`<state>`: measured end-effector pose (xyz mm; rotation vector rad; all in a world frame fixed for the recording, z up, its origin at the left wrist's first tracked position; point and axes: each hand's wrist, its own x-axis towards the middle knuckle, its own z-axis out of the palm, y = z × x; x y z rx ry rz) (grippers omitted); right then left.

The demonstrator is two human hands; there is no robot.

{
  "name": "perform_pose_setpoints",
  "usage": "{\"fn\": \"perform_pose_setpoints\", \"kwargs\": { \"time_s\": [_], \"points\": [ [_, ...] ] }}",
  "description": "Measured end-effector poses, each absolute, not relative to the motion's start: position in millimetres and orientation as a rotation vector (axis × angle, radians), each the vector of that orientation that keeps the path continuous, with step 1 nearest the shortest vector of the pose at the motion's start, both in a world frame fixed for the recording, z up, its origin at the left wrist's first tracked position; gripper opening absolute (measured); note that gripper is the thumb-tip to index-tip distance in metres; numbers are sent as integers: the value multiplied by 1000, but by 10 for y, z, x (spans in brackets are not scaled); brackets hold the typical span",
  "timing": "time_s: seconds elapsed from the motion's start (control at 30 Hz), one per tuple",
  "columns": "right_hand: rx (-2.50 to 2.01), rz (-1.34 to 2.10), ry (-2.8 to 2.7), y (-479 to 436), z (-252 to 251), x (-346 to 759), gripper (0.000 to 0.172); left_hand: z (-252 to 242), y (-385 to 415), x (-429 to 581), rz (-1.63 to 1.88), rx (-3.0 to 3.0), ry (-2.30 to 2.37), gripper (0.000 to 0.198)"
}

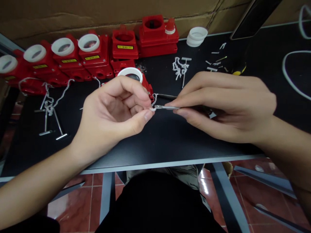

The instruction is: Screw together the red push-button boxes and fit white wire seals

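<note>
Thumb and fingertips of my left hand [116,106] pinch the end of a thin light chain [154,103], which runs up toward a red box with a white ring [130,73] just behind. My right hand [223,103] grips a slim silver metal piece [166,107] between thumb and fingers; its tip meets the chain at my left fingertips. A darker thin rod [167,96] reaches out from behind the right fingers, and I cannot make out whether they hold it too. The rest of the silver piece is hidden in the right hand.
Several red boxes [96,60] with white rings line the back left. Chained T-shaped metal rods [57,121] lie at left; another chain bundle [181,68] is behind my right hand. Stacked white rings [196,36], small metal pieces [216,61] and a yellow-black handle [240,69] sit farther back.
</note>
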<state>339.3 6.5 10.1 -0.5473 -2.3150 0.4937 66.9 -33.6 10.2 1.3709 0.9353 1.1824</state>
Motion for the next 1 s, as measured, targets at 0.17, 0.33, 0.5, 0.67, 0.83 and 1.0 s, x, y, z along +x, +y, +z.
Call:
{"fn": "perform_pose_setpoints", "kwargs": {
  "time_s": [0.17, 0.33, 0.5, 0.67, 0.83, 1.0],
  "points": [
    [-688, 1175, -1956, -7, 31, 3274, 6, 92, -331, 689, 1135, 1365, 901, 34],
    [-647, 1562, -1775, -4, -108, 3162, 17, 17, -307, 714, 1085, 1362, 823, 40],
    [-619, 1528, -1794, 21, -126, 3184, 14, -22, -308, 699, 1074, 1411, 847, 35],
    [-599, 1413, -1882, -15, -121, 3188, 15, 17, -328, 681, 967, 1456, 846, 26],
    [-563, 1026, -2070, -30, -136, 3183, 13, 52, -333, 684, 823, 1427, 868, 22],
    [-540, 824, -2129, -17, -132, 3206, 12, 77, -338, 681, 734, 1482, 964, 12]
  ]
}}
